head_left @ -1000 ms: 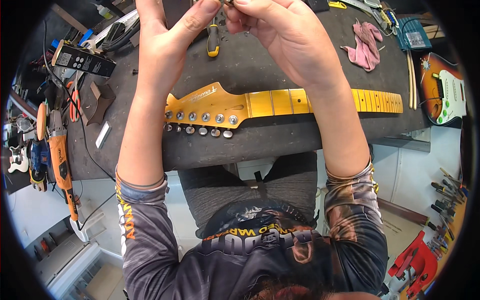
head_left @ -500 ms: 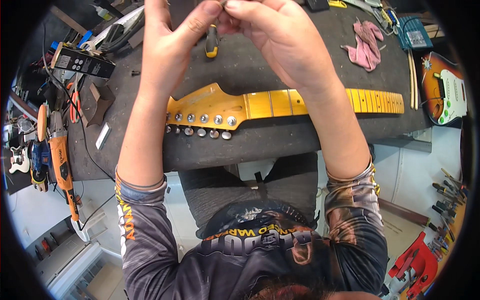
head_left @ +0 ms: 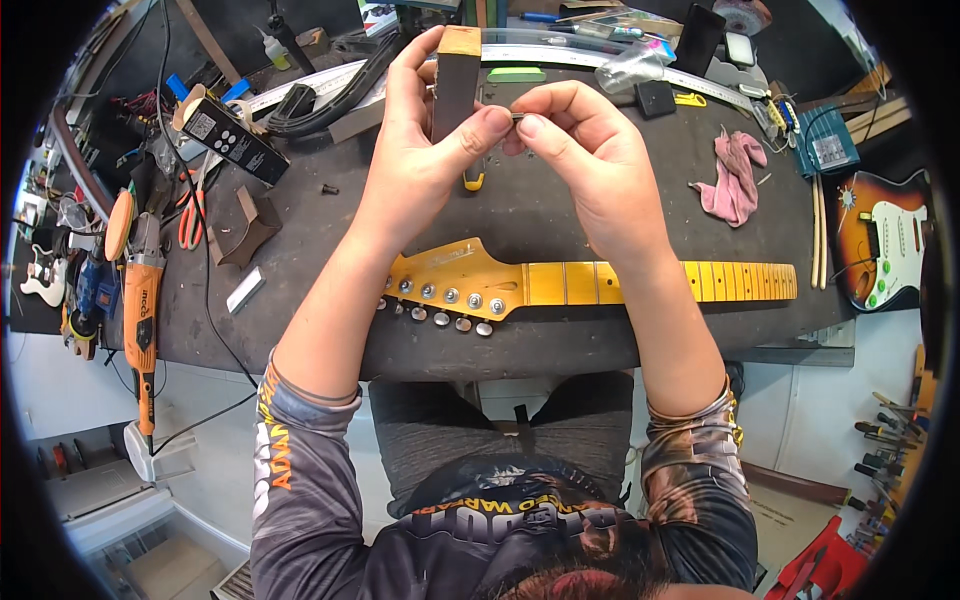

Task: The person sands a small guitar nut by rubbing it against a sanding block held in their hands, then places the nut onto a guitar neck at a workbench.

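Note:
A dark rectangular block with a tan, wood-like end stands upright in my left hand, its fingers wrapped behind it. My right hand pinches a small, thin dark piece between thumb and fingers, too small to name. The left thumb tip comes up against that piece too. Below the hands a maple guitar neck with metal tuners lies across the bench, partly covered by my right forearm. Between the hands and the headstock shows the yellow end of a screwdriver, mostly hidden.
On the left lie a black box, orange-handled pliers, a folded brown card piece and a corded orange power tool. To the right are a pink rag and a sunburst guitar body.
The view has tipped up toward the far side of the bench, so the block in my left hand now shows. My hands still meet at the small piece.

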Available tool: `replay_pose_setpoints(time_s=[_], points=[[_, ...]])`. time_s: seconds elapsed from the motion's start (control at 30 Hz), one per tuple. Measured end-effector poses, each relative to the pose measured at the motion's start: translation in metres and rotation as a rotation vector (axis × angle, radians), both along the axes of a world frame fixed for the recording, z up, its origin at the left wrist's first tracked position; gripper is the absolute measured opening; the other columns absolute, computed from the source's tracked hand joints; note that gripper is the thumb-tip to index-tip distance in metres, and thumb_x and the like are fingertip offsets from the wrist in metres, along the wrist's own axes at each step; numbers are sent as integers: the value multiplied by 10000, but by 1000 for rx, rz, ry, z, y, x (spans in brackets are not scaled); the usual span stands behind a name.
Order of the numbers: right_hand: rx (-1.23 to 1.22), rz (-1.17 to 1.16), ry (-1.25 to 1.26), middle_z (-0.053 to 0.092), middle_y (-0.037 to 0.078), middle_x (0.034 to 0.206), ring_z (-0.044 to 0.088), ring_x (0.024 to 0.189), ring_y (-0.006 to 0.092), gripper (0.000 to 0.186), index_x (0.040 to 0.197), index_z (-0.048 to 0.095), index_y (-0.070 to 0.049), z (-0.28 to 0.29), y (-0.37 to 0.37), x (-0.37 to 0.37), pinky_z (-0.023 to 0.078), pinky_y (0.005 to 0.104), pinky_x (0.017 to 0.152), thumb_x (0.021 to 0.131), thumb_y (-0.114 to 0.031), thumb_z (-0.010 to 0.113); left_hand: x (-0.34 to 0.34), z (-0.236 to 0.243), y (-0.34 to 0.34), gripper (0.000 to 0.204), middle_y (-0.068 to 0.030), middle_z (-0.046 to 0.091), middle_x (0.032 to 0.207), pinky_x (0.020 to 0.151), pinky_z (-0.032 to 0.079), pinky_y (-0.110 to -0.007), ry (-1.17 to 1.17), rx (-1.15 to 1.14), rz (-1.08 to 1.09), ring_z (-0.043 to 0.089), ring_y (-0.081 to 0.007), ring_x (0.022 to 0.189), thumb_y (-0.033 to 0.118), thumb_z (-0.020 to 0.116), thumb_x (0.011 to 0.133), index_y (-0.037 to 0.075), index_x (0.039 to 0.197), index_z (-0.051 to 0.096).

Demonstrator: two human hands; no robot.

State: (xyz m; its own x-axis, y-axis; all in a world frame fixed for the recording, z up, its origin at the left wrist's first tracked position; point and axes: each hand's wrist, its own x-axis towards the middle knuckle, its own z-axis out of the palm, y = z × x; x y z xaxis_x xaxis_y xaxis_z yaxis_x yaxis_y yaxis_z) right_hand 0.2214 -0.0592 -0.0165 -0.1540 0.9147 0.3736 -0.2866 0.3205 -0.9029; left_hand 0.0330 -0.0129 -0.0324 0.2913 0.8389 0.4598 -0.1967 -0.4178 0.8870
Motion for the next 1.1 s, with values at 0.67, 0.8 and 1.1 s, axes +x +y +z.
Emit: replay_pose_setpoints(time_s=[0.67, 0.8, 1.1], points=[[0, -60, -69, 774, 86, 1040, 718, 968, 131, 241, 1178, 729, 38, 2, 0, 1, 579, 288, 911, 1080, -176, 679, 2, -4, 4, 888, -132, 539, 1396, 1044, 545, -364, 30, -5, 34, 616, -212, 1278, 354, 802, 1006, 75, 1650, 259], [-27, -52, -85, 778, 93, 1029, 718, 970, 140, 240, 1174, 737, 34, 1, 2, 2, 573, 293, 921, 1075, -178, 678, 0, -3, 3, 873, -104, 547, 1347, 987, 578, -339, 69, 49, 74, 650, -189, 1195, 309, 803, 1007, 79, 1651, 261], [-158, 148, 52, 772, 90, 1021, 692, 935, 145, 259, 1171, 738, 16, -1, 4, 8, 546, 304, 915, 1046, -209, 717, 0, 3, -2, 684, -124, 599, 1337, 988, 576, -384, 5, 127, 97, 670, -216, 1167, 302, 711, 1068, 91, 1603, 340]])
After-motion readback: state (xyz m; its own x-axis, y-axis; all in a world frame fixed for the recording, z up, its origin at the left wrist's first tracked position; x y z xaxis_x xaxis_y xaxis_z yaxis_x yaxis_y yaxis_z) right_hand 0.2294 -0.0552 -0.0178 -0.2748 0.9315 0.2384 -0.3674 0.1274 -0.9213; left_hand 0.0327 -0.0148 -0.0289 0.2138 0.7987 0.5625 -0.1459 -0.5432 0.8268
